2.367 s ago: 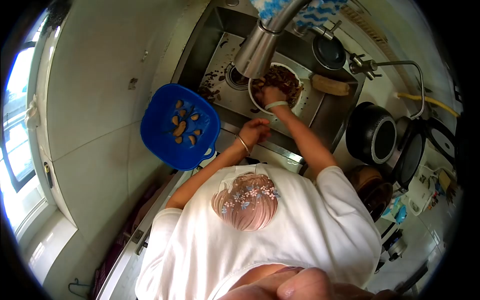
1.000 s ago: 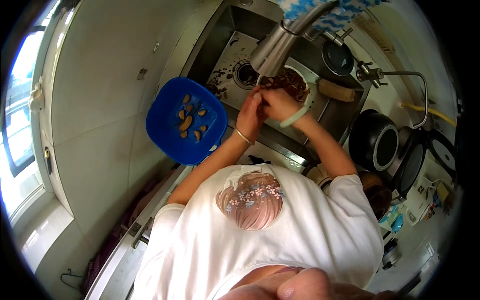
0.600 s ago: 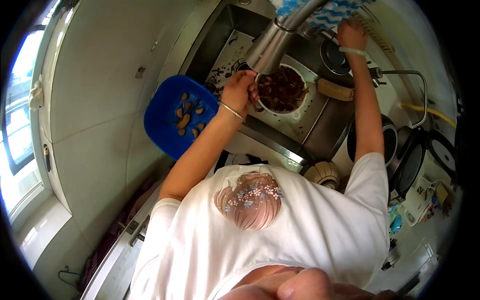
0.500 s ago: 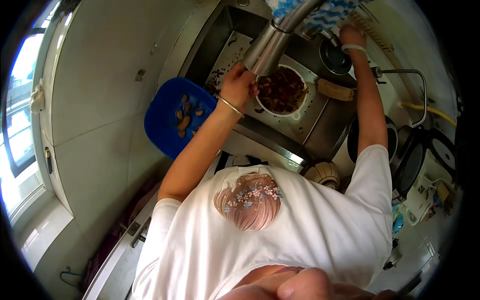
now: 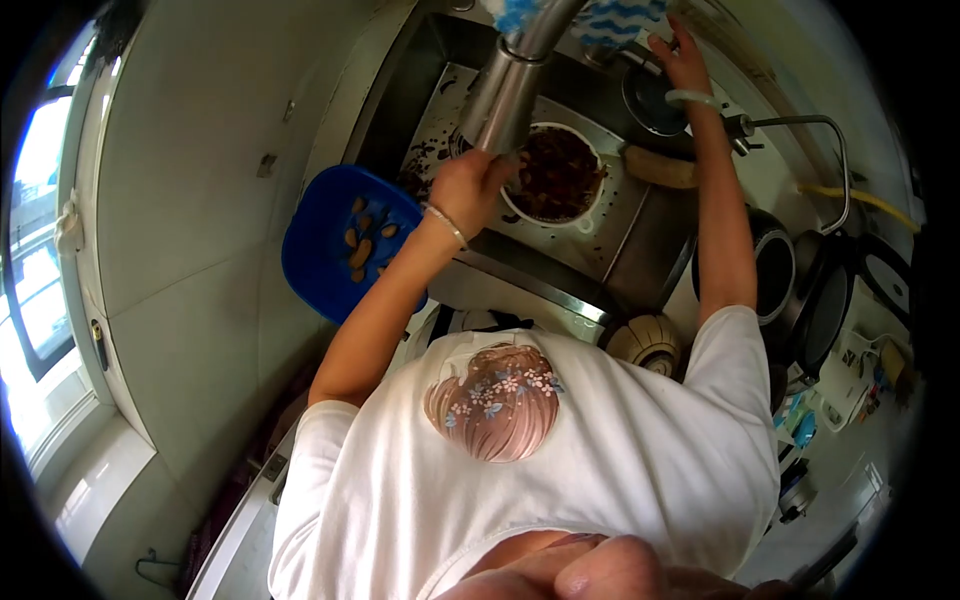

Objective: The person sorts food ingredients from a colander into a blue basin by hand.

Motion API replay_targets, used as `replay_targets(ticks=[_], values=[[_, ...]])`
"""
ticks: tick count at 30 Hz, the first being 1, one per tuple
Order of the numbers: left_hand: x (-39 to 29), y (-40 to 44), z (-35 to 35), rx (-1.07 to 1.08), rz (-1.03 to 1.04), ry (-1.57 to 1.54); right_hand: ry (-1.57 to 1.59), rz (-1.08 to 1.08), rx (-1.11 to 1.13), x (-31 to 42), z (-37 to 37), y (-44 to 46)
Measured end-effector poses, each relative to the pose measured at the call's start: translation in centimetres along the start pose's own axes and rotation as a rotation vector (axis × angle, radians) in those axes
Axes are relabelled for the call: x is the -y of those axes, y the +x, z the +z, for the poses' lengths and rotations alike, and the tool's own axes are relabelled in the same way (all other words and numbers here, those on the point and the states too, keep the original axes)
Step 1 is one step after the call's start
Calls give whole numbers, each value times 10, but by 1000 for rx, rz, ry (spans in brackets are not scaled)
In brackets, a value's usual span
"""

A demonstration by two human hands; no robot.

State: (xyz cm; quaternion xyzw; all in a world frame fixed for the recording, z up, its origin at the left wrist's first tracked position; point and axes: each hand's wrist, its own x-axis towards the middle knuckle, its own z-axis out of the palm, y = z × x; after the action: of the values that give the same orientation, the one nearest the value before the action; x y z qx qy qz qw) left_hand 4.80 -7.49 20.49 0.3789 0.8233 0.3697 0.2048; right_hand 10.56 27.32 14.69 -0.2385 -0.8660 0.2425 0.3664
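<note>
Under the tip of the metal faucet (image 5: 500, 95) is my left hand (image 5: 470, 190), fingers closed; what they hold, if anything, is hidden. Right beside it in the sink stands a white basket (image 5: 583, 222) full of dark reddish-brown pieces (image 5: 555, 172). My right hand (image 5: 683, 58) is raised at the back right of the sink, fingers apart and nothing visible in them, near a dark round lid (image 5: 650, 98). At the left, a blue basin (image 5: 325, 195) holds several tan pieces (image 5: 364, 248).
A tan root-like piece (image 5: 658, 167) lies on the sink's right side. Dark scraps (image 5: 420, 165) are scattered on the sink floor (image 5: 625, 205). Black pots (image 5: 765, 270) stand at the right below a curved metal spout (image 5: 840, 165). A patterned round object (image 5: 645, 343) sits near my shirt.
My right hand has gone from the basket to the back right, and its fingers have spread. My left hand has moved up under the faucet tip. The view has shifted slightly.
</note>
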Motion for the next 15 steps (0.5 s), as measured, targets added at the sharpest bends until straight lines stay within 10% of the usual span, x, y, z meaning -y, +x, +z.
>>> replay_targets(ticks=[3,6,15], values=[[3,-18,-17,-68,0,-234,-93,-162,-60,36,-11,-27],[8,-46,-41,-208,-67,-428,-54,-29,337,55,7,-88],[61,-120,-83,-231,-213,325,-205,221,1066,76,123,-182]])
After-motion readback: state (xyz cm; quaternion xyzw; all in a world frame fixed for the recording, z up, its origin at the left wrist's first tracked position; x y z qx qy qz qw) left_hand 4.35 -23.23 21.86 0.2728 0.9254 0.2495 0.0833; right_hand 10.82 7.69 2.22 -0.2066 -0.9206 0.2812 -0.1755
